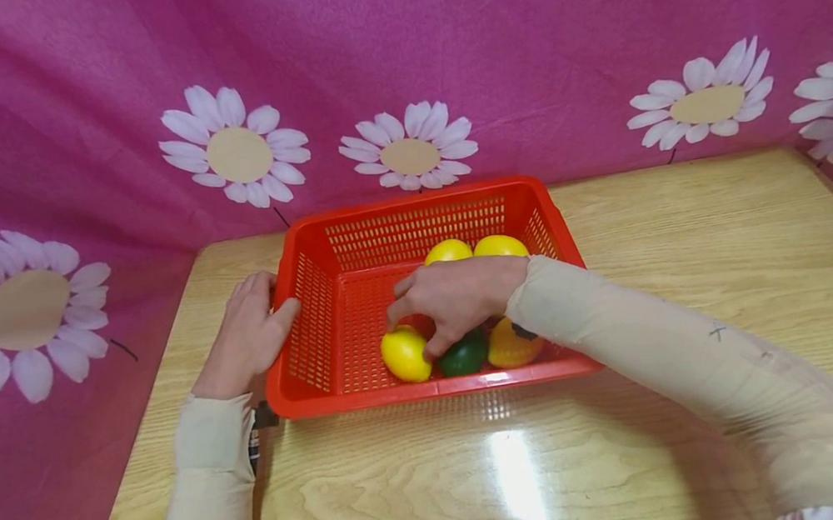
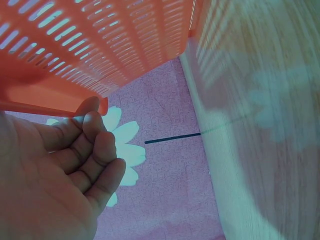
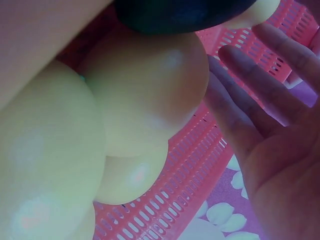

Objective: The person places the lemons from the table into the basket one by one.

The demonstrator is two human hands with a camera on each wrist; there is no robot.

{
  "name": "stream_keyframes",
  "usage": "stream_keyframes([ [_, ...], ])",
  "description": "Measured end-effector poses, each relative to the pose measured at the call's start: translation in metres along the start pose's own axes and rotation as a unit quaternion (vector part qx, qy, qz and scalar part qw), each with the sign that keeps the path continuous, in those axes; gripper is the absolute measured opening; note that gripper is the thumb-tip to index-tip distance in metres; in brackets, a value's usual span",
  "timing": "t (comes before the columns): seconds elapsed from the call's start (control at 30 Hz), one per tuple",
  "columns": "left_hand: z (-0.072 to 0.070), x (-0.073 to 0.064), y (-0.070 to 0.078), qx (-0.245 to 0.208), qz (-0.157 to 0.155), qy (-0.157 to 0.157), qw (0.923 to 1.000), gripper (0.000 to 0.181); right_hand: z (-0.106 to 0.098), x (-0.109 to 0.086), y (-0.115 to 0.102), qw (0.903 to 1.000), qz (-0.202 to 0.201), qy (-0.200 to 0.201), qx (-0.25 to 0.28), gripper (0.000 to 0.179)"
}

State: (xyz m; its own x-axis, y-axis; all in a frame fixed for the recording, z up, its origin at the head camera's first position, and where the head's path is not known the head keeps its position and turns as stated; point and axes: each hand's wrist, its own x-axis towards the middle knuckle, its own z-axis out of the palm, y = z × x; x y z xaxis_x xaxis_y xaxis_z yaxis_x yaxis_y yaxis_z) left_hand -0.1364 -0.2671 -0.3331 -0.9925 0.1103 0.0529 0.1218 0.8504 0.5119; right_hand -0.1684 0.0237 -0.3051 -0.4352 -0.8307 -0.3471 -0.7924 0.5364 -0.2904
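A red plastic basket (image 1: 370,400) with slotted walls sits on the table. My left hand (image 1: 246,335) grips its left rim, thumb over the edge and fingers along the outer side. Inside the basket, my right hand (image 1: 457,289) reaches down to a yellow lemon (image 1: 405,355) at the front. Fingertips meet the lemon's far side and the thumb lies at its right, beside a dark green fruit (image 1: 465,354). In the right wrist view the right fingers (image 3: 270,77) look fairly straight. An orange-yellow fruit (image 1: 508,347) lies partly under my right wrist.
Two more yellow fruits (image 1: 500,245) lie toward the basket's back right, partly covered by my hand. The wooden table (image 1: 688,267) runs around the basket. Behind it hangs a magenta cloth (image 1: 534,73) with white flowers.
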Motion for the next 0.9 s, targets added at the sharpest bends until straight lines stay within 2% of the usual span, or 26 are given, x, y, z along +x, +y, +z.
stream_keyframes([
  [0.37,0.004,0.005,-0.002,-0.005,-0.006,-0.013,0.9999,0.035,0.000,0.000,0.003,0.9999,0.014,-0.005,0.002,0.059],
  [0.53,0.005,0.009,-0.005,0.000,-0.003,-0.016,0.9999,0.037,-0.008,-0.006,0.006,0.9997,0.022,0.011,0.000,0.057],
  [0.73,0.006,0.007,-0.010,0.018,-0.006,-0.005,0.9998,0.043,-0.023,-0.025,0.019,0.9982,-0.001,0.060,0.006,0.048],
  [0.9,0.003,0.006,-0.012,0.042,-0.012,-0.008,0.9990,0.052,-0.032,-0.051,0.041,0.9908,0.006,0.134,-0.019,0.046],
])
